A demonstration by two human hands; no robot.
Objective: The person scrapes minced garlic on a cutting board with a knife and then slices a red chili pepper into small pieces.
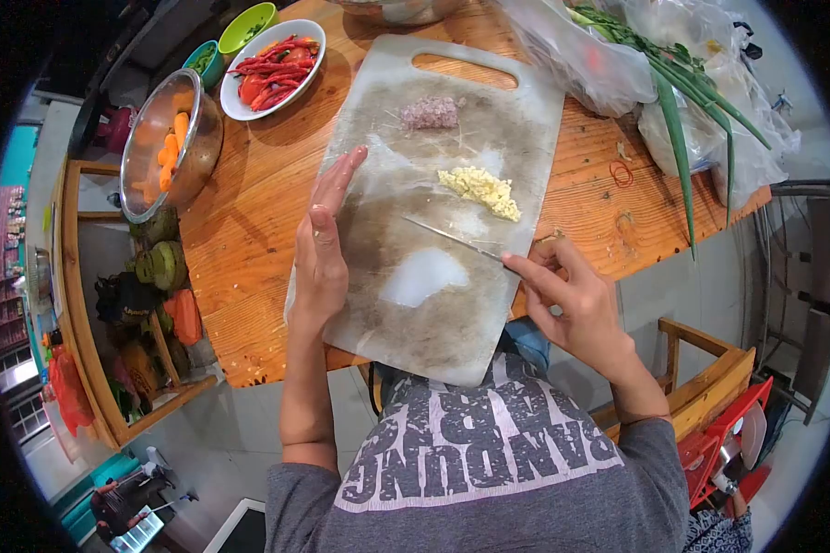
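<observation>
My right hand [567,290] grips a knife [454,238] by its handle, the thin blade pointing left across the middle of a worn, whitish cutting board [364,309]. Just beyond the blade lies a heap of finely chopped pale yellow garlic [480,191]. Farther up the board, below its handle slot, sits a small pile of minced pinkish shallot [430,112]. My left hand [323,253] is held over the board's left edge, fingers stretched out, palm facing inward and holding nothing.
At the back left of the wooden table [249,313] stand a white bowl [235,106] of red chillies and tomatoes, a clear bowl [138,152] of carrots, and two small green bowls. Spring onions [678,147] lie over plastic bags [599,74] at the right, near a red rubber band [622,174].
</observation>
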